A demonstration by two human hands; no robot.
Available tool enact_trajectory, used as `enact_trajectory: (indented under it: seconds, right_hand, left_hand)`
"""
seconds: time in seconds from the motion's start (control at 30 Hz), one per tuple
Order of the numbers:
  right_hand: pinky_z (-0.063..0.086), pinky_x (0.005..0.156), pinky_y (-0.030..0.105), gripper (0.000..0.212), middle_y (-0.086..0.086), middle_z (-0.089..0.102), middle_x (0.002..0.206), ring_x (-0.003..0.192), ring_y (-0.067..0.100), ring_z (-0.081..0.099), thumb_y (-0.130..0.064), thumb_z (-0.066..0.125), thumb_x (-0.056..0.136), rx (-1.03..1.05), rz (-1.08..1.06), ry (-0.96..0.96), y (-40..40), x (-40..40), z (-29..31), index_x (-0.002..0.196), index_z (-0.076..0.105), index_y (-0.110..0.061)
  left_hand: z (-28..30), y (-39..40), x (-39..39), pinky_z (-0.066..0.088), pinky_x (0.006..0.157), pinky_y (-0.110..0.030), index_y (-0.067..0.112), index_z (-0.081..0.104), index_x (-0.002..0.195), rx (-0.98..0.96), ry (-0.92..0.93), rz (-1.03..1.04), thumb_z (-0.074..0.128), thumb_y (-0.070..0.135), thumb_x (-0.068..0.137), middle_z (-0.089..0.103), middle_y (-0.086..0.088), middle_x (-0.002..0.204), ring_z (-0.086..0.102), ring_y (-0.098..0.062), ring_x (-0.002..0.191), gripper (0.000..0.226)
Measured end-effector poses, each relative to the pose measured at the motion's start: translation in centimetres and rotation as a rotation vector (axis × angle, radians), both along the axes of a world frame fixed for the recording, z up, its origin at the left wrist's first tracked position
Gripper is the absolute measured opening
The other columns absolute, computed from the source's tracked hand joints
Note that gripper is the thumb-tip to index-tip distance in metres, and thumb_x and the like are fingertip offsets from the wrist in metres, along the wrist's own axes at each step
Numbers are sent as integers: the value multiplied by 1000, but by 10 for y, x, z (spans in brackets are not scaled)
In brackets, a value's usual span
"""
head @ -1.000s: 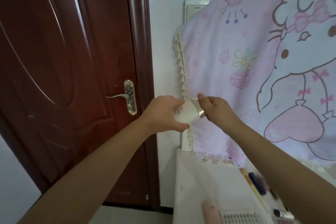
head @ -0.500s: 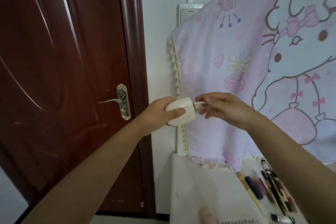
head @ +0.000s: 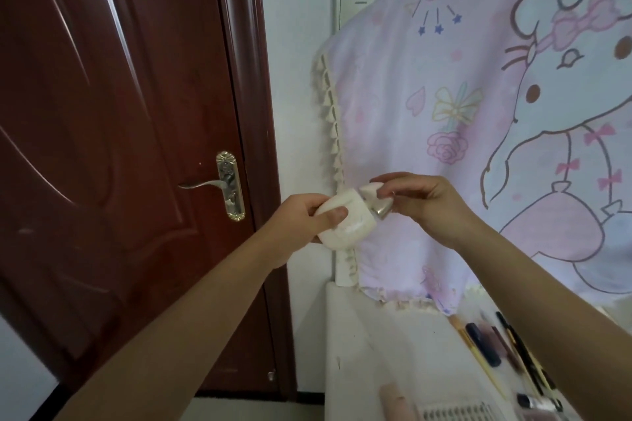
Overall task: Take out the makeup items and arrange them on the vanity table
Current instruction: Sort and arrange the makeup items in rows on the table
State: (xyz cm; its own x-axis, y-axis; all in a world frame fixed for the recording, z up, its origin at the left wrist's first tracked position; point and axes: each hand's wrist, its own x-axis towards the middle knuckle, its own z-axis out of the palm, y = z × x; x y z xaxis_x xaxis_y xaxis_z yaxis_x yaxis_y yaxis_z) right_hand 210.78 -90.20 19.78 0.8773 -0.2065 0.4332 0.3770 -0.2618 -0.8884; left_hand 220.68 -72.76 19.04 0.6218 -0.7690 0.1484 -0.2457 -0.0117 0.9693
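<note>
Head view: two hands grip one bottle.

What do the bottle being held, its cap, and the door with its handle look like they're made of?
Bottle, held by the left hand: glossy cream-white, opaque; plastic or glazed glass, hard to say which.
Cap, pinched by the right hand: white top over a shiny silver collar, likely metal or metallised plastic.
Door: dark red-brown wood or veneer, lacquered sheen, visible grain.
Door handle: polished brass-and-silver metal.

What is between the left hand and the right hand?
In the head view, a white bottle: left hand grips its body, right hand pinches its silver-collared cap.
</note>
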Motion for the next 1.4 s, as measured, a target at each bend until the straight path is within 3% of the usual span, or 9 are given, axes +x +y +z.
enact_trajectory:
  seconds: [0.1,0.2,0.3,0.63,0.73,0.83,1.0,1.13,1.4]
  right_hand:
    - [48,63,11,58,-4,68,89,75,3,65,24,36,79,44,41,44,-4,2,-6,59,72,-17]
    - [50,66,11,42,-1,64,97,74,1,64,20,50,78,-45,28,75,-6,7,-13,86,65,-19]
    - [51,68,12,57,-2,60,100,74,-3,64,26,47,76,-45,117,174,-11,13,-17,111,55,-18]
    - [49,63,12,52,-4,67,93,75,6,63,21,39,80,18,37,191,-14,17,-20,60,71,-15]
    - [51,64,12,36,-1,66,91,74,6,63,20,48,79,-21,34,181,-13,19,-29,86,68,-8]
    - [53,70,16,52,5,65,98,85,9,65,27,46,76,10,74,235,-17,20,-40,113,55,-9]
    - [51,81,16,48,-9,58,114,96,-1,62,24,47,77,-74,20,204,-16,23,-34,77,68,-19]
    - [49,57,13,48,-11,70,86,65,2,63,20,51,79,-78,17,230,-17,23,-33,65,71,-21]
    - [49,74,7,42,-10,66,83,72,-8,63,24,48,77,-137,-84,195,-8,29,-51,97,65,-9]
  left_hand:
    - [-11,1,0,54,62,-15,8,60,98,24,40,1,53,11,90,62,-4,88,61,-13,79,11]
    - [-19,2,2,54,60,-13,6,60,97,25,86,2,53,12,90,63,-3,86,62,-12,76,11]
    - [-24,2,4,53,57,-12,8,61,93,30,128,-13,52,11,90,63,-1,83,62,-7,70,9]
    - [-32,-3,10,49,52,-10,8,61,94,76,76,20,57,10,88,61,0,79,59,-8,69,8]
    - [-38,-5,10,51,54,-12,10,61,92,67,78,21,58,11,87,62,0,80,60,-8,71,5]
    - [-45,-6,11,51,55,-11,13,62,91,51,115,9,58,11,88,63,1,83,62,-7,73,5]
    - [-50,-6,13,52,55,-11,10,60,93,57,132,17,57,12,88,62,0,84,61,-9,75,7]
    - [-54,-5,15,52,54,-11,8,60,93,31,176,40,56,10,88,61,0,81,60,-8,72,6]
    - [-66,-1,21,55,60,-15,6,60,97,30,253,35,54,12,89,63,-1,84,62,-10,75,11]
